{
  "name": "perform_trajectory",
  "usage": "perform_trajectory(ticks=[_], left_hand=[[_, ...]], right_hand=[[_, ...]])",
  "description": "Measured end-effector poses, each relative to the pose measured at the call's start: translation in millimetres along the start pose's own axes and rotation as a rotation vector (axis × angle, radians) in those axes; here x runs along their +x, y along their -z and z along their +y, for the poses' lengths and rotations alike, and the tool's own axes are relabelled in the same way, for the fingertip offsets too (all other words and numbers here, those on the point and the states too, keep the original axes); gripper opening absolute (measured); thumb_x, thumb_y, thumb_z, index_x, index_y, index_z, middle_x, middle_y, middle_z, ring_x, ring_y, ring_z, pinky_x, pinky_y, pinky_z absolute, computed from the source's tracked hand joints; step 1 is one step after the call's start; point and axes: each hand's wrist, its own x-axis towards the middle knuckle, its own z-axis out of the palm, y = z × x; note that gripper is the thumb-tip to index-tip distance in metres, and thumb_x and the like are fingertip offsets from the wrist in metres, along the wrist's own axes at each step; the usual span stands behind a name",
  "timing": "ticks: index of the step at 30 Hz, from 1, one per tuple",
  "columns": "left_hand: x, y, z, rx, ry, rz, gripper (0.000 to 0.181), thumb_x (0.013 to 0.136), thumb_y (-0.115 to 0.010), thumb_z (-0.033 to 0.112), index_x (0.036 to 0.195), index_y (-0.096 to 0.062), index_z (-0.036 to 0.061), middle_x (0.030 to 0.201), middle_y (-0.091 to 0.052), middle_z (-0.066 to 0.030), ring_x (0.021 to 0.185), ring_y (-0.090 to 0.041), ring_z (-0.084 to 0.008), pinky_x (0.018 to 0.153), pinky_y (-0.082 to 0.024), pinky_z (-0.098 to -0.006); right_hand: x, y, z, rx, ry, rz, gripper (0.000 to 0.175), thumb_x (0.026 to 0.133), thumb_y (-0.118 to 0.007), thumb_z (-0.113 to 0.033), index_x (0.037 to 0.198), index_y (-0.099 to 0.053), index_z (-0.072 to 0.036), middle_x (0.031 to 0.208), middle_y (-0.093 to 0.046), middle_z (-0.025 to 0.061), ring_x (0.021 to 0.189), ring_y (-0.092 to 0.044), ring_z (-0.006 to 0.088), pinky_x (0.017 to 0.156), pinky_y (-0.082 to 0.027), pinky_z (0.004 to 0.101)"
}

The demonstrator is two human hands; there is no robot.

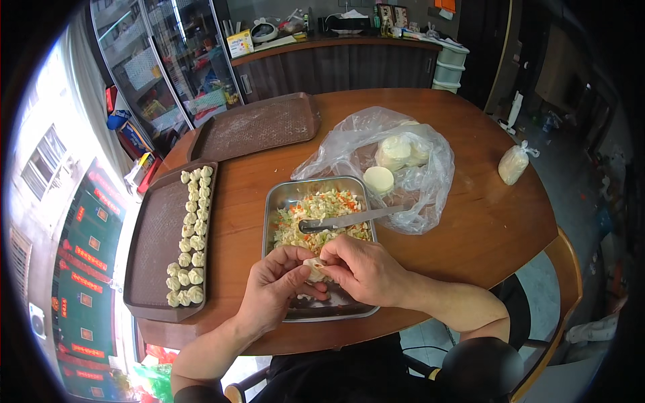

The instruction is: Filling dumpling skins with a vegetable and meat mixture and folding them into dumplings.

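Observation:
Between my hands is a small dumpling [315,270] of pale dough, its top partly gathered. My left hand [279,282] cradles it from the side, while the thumb and fingertips of my right hand [360,269] pinch its edge. Both hands are over the near part of a rectangular steel tray [268,216]. Chopped vegetable filling [322,204], white, green and orange, fills the tray's far part. A long metal spatula [347,219] rests across the filling and the tray's right rim. Just beyond, a stack of round dough wrappers [379,180] lies at the mouth of a clear plastic bag [347,136].
A brown tray [151,242] at the left carries rows of pleated dumplings [189,230] along its right side. Another brown tray [257,126], dusted with flour, lies behind it. A knotted bag of pale contents [513,163] stands near the wooden table's [484,221] right edge.

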Motion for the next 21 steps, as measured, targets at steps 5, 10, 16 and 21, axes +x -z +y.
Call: perform_trajectory(ticks=[5,10,16,21], left_hand=[[-0.4,-2.0,1.2,0.082,-0.015,0.014,0.021,0.104,-0.054,0.01,0.119,-0.052,-0.0049,0.102,-0.068,-0.0165,0.084,-0.072,-0.0235,0.075,-0.063,-0.034],[-0.9,-3.4,1.6,0.005,0.016,0.013,0.023,0.104,-0.054,0.013,0.118,-0.052,-0.0049,0.101,-0.068,-0.0168,0.081,-0.072,-0.0232,0.071,-0.063,-0.0333],[-0.3,-1.9,0.7,-0.029,0.027,-0.004,0.023,0.105,-0.053,0.014,0.118,-0.053,-0.005,0.1,-0.067,-0.0171,0.081,-0.072,-0.0232,0.07,-0.064,-0.0339],[1.3,0.3,-2.4,-0.004,-0.011,-0.009,0.024,0.104,-0.052,0.013,0.118,-0.053,-0.006,0.1,-0.066,-0.0193,0.082,-0.071,-0.0269,0.068,-0.065,-0.039]], right_hand=[[-0.3,1.5,2.3,-0.085,0.068,-0.014,0.016,0.09,-0.066,-0.006,0.093,-0.05,-0.005,0.083,-0.056,0.0115,0.076,-0.06,0.0324,0.067,-0.049,0.0443],[-1.2,2.8,3.3,-0.179,0.186,-0.021,0.014,0.086,-0.066,-0.003,0.092,-0.053,-0.003,0.084,-0.055,0.0109,0.077,-0.061,0.0317,0.066,-0.05,0.0438],[-0.3,2.7,3.5,-0.182,0.223,-0.021,0.017,0.085,-0.068,-0.003,0.094,-0.053,-0.003,0.084,-0.056,0.011,0.078,-0.062,0.0316,0.066,-0.05,0.0432],[-0.2,3.1,0.6,-0.066,0.039,-0.03,0.019,0.087,-0.068,-0.004,0.096,-0.051,-0.004,0.084,-0.057,0.0112,0.077,-0.062,0.0328,0.066,-0.05,0.0434]])
